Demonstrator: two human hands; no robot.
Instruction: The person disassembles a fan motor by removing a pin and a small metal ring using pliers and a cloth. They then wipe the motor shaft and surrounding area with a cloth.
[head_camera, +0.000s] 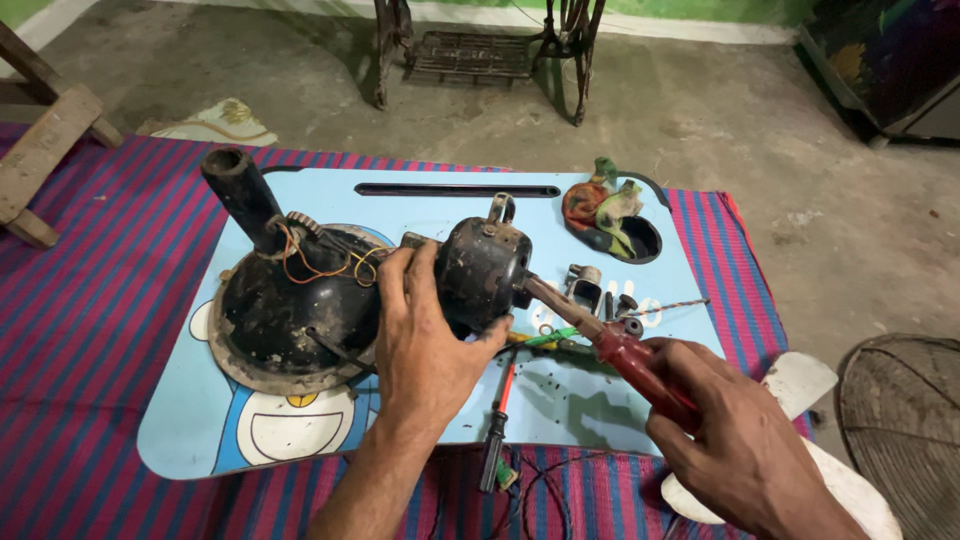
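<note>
left hand (425, 335) wraps closed around a black fan motor (485, 270) on a blue lap table (180, 420), right hand (730, 430) fisted on a red-handled screwdriver (610, 345) pressed against it; the tip could slip toward the fingers.

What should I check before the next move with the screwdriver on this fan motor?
1. Left hand steadying the black motor housing: ok.
2. Right hand gripping the red-handled screwdriver: ok.
3. Screwdriver tip seated at the motor's side: cannot tell, the contact is too small to see.
4. Orange and yellow wires away from the tool: ok.
5. Loose small parts on the blue lap table lie right under the shaft: not ok.
</note>
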